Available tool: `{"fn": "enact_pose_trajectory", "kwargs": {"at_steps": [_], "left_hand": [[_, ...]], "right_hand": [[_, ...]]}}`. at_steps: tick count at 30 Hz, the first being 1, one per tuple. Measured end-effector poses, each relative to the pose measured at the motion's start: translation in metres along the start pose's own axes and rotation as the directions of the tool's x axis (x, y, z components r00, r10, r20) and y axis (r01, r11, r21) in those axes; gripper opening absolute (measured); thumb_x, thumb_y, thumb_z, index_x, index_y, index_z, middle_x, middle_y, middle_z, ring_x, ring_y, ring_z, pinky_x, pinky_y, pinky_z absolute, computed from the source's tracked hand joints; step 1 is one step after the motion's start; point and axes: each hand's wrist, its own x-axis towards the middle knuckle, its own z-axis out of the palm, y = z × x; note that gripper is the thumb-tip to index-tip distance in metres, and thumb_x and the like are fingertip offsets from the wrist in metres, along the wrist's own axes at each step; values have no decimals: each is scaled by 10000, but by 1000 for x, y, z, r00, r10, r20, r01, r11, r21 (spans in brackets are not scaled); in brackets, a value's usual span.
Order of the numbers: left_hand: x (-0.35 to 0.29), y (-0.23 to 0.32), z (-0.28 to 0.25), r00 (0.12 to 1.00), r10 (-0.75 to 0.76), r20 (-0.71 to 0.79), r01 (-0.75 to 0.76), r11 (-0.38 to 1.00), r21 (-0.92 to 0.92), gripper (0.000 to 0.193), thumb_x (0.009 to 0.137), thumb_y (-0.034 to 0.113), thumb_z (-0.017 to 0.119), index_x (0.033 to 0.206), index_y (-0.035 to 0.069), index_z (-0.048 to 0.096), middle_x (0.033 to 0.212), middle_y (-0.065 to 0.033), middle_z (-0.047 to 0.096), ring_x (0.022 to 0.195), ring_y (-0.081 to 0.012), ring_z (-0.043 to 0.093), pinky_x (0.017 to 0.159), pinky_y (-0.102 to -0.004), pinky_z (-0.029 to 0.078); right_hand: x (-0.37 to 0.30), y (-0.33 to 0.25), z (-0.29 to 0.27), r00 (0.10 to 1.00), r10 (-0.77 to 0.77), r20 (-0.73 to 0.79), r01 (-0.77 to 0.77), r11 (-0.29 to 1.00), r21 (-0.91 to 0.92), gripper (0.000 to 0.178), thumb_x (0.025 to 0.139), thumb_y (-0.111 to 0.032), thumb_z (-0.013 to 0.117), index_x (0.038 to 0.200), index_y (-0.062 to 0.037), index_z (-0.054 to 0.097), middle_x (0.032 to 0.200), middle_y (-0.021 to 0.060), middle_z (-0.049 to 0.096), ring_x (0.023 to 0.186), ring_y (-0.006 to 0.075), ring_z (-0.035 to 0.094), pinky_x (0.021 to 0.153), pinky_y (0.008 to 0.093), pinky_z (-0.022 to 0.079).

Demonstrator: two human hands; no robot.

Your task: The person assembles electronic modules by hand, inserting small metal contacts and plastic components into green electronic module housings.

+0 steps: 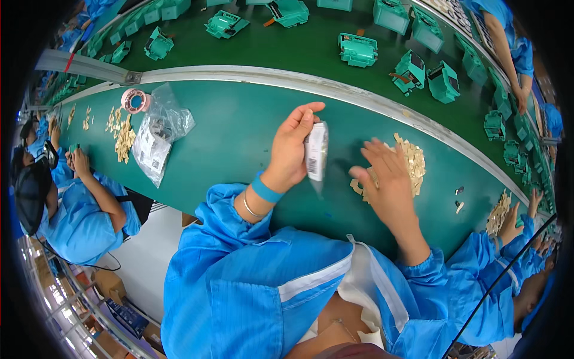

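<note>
My left hand [290, 146] is raised above the green table, pinching a small clear plastic packet [315, 154] with a white label. The packet hangs upright between thumb and fingers, and its contents are hidden. A blue band circles my left wrist. My right hand [390, 185] hovers over the near side of a pile of small beige pieces [415, 164]. Its fingers are stretched out and slightly blurred, and no held thing shows. A few more beige pieces [357, 189] peek out to the left of that hand.
Farther left lie a clear plastic bag [154, 146], a pink tape roll [135, 100] and another beige heap [124, 139]. Beyond a metal rail [257, 74], green plastic housings [357, 49] stand on a green belt. Co-workers in blue sit at both sides.
</note>
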Motion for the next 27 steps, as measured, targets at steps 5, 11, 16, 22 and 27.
{"fn": "enact_pose_trajectory", "kwargs": {"at_steps": [5,11,16,22,27], "left_hand": [[-15,-23,17,967,65,-247,-88,993,-81,247,989,215,429,1165,57,498,832,-29,573,697,-112,575,614,-254,509],[-14,-14,5,964,245,-103,-231,964,132,245,952,159,495,1180,66,501,1011,-45,542,904,-116,539,805,-256,454],[-29,15,16,732,526,432,-507,-2,862,450,702,214,767,1091,60,602,1037,-100,541,912,-270,553,817,-360,449],[-57,16,17,711,370,599,-626,-56,778,416,671,239,793,988,34,619,911,-91,582,764,-228,599,641,-320,508],[-71,22,13,666,319,674,-572,-362,736,262,728,104,749,945,18,630,862,-111,640,683,-209,622,573,-289,508]], "right_hand": [[-11,-35,7,976,217,-2,-164,743,649,341,746,-156,752,1033,-4,646,1079,146,639,917,266,640,772,309,508],[-14,-20,24,859,512,-11,-213,377,901,116,810,-37,679,895,43,672,726,106,678,625,111,628,579,227,497],[-7,-8,16,876,440,198,-201,-40,979,105,848,-36,637,919,34,668,744,91,667,636,133,628,579,223,509],[7,-18,10,906,303,296,-292,-57,955,192,893,-63,592,1046,42,640,821,76,671,779,117,629,691,236,519],[9,-26,12,924,273,266,-311,134,941,247,909,-90,579,1116,40,609,890,85,671,827,118,626,763,245,512]]}}
